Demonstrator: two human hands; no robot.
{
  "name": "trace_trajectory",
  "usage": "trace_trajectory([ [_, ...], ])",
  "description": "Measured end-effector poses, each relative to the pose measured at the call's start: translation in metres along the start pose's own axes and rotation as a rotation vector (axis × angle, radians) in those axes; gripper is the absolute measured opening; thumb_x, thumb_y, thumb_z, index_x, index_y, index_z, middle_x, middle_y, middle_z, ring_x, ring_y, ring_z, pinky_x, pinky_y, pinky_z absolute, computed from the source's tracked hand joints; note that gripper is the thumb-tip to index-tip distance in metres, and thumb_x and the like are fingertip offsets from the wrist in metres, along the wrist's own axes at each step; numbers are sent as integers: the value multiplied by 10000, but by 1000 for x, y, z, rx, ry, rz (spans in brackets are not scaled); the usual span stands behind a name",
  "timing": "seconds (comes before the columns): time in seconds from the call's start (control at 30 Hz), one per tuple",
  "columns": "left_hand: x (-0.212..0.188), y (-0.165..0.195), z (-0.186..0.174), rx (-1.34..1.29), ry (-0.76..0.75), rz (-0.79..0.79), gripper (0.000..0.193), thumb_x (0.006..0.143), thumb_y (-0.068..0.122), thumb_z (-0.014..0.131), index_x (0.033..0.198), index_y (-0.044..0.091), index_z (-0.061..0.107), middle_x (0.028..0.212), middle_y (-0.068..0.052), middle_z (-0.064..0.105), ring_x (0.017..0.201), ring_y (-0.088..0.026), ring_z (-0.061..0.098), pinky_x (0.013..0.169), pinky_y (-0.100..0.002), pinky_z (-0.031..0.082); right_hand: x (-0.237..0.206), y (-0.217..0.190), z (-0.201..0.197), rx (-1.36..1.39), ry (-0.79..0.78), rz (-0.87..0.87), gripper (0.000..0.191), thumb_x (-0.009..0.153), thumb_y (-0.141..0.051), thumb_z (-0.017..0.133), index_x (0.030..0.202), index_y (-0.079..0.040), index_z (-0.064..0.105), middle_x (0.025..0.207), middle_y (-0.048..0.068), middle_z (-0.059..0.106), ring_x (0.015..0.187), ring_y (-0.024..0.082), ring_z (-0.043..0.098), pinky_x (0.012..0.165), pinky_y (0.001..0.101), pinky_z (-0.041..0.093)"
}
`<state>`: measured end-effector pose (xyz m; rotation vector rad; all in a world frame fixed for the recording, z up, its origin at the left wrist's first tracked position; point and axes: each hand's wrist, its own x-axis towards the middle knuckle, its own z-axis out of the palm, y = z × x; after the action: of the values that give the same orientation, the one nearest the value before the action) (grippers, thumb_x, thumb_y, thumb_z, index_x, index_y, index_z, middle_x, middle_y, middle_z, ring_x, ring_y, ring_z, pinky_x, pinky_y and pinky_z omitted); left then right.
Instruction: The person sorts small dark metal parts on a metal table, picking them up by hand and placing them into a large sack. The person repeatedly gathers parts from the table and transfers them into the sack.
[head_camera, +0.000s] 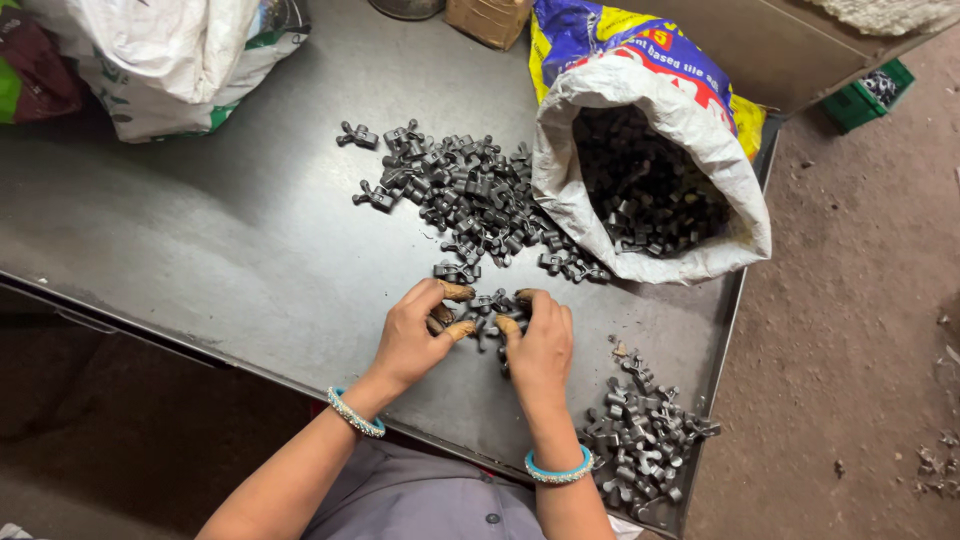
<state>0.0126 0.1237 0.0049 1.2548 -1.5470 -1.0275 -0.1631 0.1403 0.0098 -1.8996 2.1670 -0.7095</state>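
from the head view i am looking down on a grey metal table (220, 250). my left hand (412, 335) and right hand (540, 345) are meeting near the front edge, both curling around a small cluster of dark metal parts (487, 308). the fingers (455, 291) of both hands are wearing brown tips and are bending partly closed, pinching at the parts; exactly which piece each hand is gripping i cannot tell. a big pile (470, 195) is lying just beyond the hands, running up to an open white sack (650, 180) that is holding more of the same parts. a smaller heap (640, 435) is sitting at the table's front right corner, just beside my right wrist. another white bag (170, 60) is resting at the far left.
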Motion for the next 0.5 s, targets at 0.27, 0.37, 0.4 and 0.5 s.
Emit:
trace_trajectory([
  [0.27, 6, -4, 18, -418, -165, -61, 515, 829, 105, 801, 1316, 63, 639, 1201, -45, 743, 1050, -113, 706, 861, -266, 573, -11, 62, -12, 798, -187, 139, 430, 755, 8, 863, 1110, -22, 624, 1037, 86, 720, 962, 217, 661, 857, 314, 555],
  [0.37, 7, -4, 33, -650, -309, -99, 632, 852, 60, 782, 1438, 55, 547, 1268, -51, 738, 1140, -121, 665, 968, -271, 526, -22, 82, -19, 1224, -272, 277, 482, 752, 56, 803, 1169, -47, 582, 1104, 70, 697, 1040, 183, 677, 891, 322, 581],
  [0.4, 9, -4, 37, -683, -338, -110, 656, 847, 46, 787, 1451, 50, 531, 1261, -55, 738, 1146, -126, 664, 988, -275, 522, -24, 87, -20, 1265, -291, 287, 488, 761, 64, 798, 1184, -41, 577, 1117, 83, 693, 1047, 190, 676, 900, 325, 580],
  [0.5, 11, -2, 47, -773, -384, -134, 688, 831, 27, 792, 1458, 44, 507, 1200, -78, 741, 1126, -135, 676, 993, -294, 548, -29, 99, -20, 1365, -337, 318, 494, 790, 74, 788, 1223, -19, 568, 1140, 107, 692, 1051, 200, 675, 905, 329, 572],
])
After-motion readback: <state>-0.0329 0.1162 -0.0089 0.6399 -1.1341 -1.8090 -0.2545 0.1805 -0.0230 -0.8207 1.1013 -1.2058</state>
